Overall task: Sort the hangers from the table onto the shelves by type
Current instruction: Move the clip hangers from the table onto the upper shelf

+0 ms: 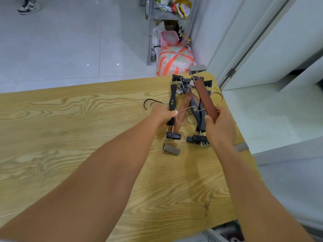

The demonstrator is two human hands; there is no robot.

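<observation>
Gripping hangers at the pile [189,109] on the table's [70,128] far right corner.
Right hand [220,126] clamped round the near end of a brown hanger [203,96], lengthwise away, clip end past the far edge. Left hand [163,114] curled on a black hanger [172,102], likewise lengthwise. Beyond, packets on a shelf [166,16].

Your right hand [220,126] hides the near end of the brown hanger [204,96] by the right edge of the table [70,137]; the gold lettering [172,103] on the black hanger [173,89] is too small to read.
</observation>
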